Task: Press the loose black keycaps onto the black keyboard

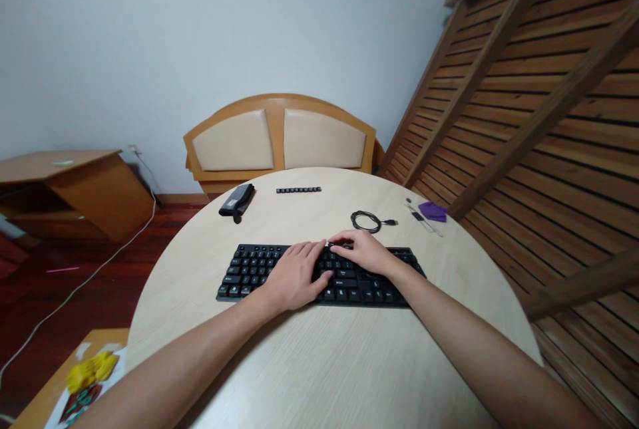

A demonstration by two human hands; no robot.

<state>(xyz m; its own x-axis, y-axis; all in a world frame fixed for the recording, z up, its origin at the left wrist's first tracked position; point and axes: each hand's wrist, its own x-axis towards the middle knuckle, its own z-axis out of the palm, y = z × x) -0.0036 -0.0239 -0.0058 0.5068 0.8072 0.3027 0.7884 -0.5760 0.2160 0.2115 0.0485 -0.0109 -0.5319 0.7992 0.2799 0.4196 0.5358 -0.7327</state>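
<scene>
A black keyboard (pixel 344 283) lies across the round table in front of me. My left hand (pixel 299 273) rests flat on its middle, fingers stretched toward the back edge and thumb out to the right. Over the back row, my right hand (pixel 362 251) has its thumb and index finger curled together at a small dark key (pixel 330 245), most of it hidden by the fingertips. I cannot tell whether that key is seated or loose. Farther back, several black keycaps (pixel 298 189) sit in a straight row on the table.
On the pale round table (pixel 324 362) are a black folded case (pixel 237 200), a coiled USB cable (pixel 367 221), thin metal tools (pixel 423 219) and a purple cloth (pixel 432 211). Wooden slats (pixel 549 116) lean at the right. A yellow item (pixel 92 370) lies low left.
</scene>
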